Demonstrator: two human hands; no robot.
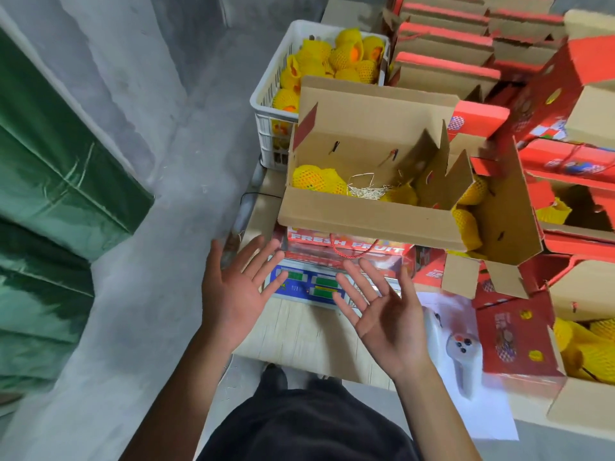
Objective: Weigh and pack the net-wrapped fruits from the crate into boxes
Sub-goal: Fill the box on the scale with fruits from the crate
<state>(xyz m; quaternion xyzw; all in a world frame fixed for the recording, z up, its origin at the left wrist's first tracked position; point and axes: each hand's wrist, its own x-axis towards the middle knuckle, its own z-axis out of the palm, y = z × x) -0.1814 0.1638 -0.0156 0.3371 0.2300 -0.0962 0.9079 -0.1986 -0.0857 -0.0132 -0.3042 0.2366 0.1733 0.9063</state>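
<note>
An open cardboard box point(366, 216) with red printed sides stands on a blue-faced scale point(309, 286). Inside it lie yellow net-wrapped fruits point(314, 179) and some straw. Behind it a white plastic crate point(266, 108) holds several more net-wrapped fruits point(342, 58). My left hand point(233, 294) and my right hand point(386, 314) are both held open, palms up, in front of the scale. Neither hand touches the box or holds anything.
Stacks of flat red boxes point(446, 44) fill the back right. Other open boxes with yellow-netted fruit point(589, 347) stand at the right. A tape dispenser point(461, 354) lies on white paper near my right hand. Green tarpaulin point(50, 181) covers something on the left, across grey floor.
</note>
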